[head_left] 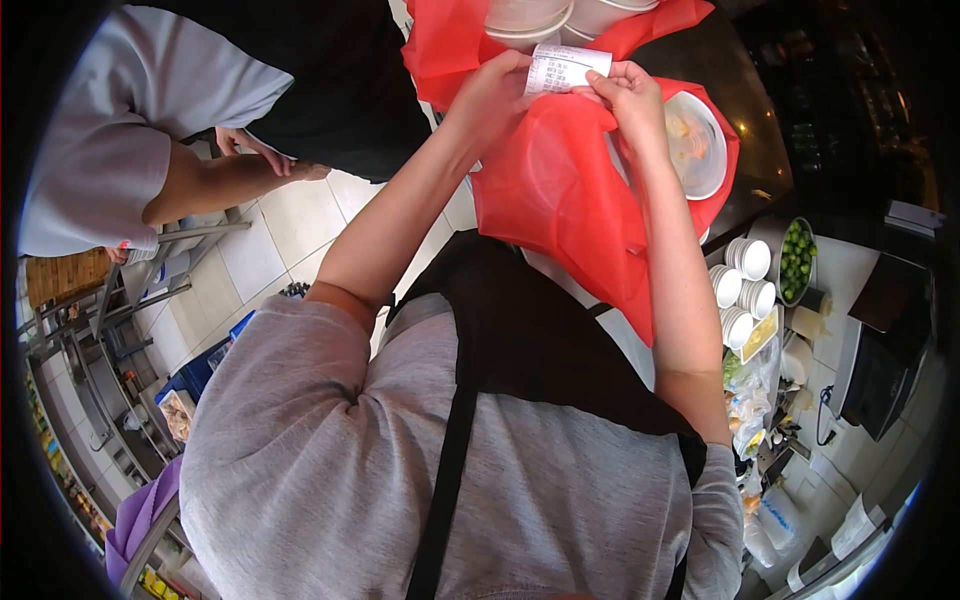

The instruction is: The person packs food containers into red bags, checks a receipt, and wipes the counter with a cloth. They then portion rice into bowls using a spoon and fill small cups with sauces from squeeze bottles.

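A printed white receipt is stretched between my two hands above a red plastic bag. My left hand has its fingers closed on the receipt's left edge. The thumb and fingers of my right hand pinch its lower right corner. Just right of my right hand, a round lidded container with food inside sits in red plastic. Beyond the receipt, more round containers rest in another red bag.
At the left stands a co-worker in a grey shirt and dark apron, arms lowered. Stacked white cups and a bowl of green limes are on the right. A blue crate lies at lower left.
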A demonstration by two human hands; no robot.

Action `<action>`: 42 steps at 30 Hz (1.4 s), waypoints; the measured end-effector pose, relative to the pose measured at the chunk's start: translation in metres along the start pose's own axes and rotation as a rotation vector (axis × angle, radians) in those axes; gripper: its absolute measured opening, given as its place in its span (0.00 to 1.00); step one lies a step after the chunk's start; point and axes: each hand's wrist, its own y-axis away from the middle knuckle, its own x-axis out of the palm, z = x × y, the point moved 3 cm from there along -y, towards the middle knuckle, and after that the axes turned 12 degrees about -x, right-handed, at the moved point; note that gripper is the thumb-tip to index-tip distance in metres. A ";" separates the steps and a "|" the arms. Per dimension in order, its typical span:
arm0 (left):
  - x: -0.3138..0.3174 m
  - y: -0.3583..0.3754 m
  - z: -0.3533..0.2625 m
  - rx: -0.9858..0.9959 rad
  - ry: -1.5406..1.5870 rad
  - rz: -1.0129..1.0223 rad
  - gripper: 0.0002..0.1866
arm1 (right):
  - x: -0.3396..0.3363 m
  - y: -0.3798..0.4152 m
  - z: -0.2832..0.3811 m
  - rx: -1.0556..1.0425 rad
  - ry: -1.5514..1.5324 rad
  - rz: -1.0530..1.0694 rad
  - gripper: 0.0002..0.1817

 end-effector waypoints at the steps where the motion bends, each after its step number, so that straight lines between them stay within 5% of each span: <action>1: 0.001 0.001 -0.001 -0.008 -0.007 -0.005 0.18 | 0.000 0.000 0.000 0.000 -0.001 0.000 0.07; 17: -0.012 -0.010 0.008 -0.011 -0.004 -0.084 0.16 | 0.000 0.001 -0.001 -0.028 0.006 -0.053 0.05; 20: -0.017 -0.014 0.006 0.090 -0.362 -0.121 0.16 | 0.000 0.001 -0.002 -0.030 0.009 -0.053 0.05; 26: -0.024 -0.017 0.013 -0.003 0.006 -0.023 0.15 | 0.000 0.000 -0.003 -0.037 -0.009 -0.053 0.06; 28: -0.026 -0.019 0.011 0.093 -0.374 -0.077 0.15 | 0.000 0.001 -0.002 -0.032 -0.026 -0.057 0.06; 42: -0.030 -0.023 0.012 0.084 -0.337 -0.084 0.14 | -0.001 -0.001 -0.005 -0.041 0.006 -0.071 0.07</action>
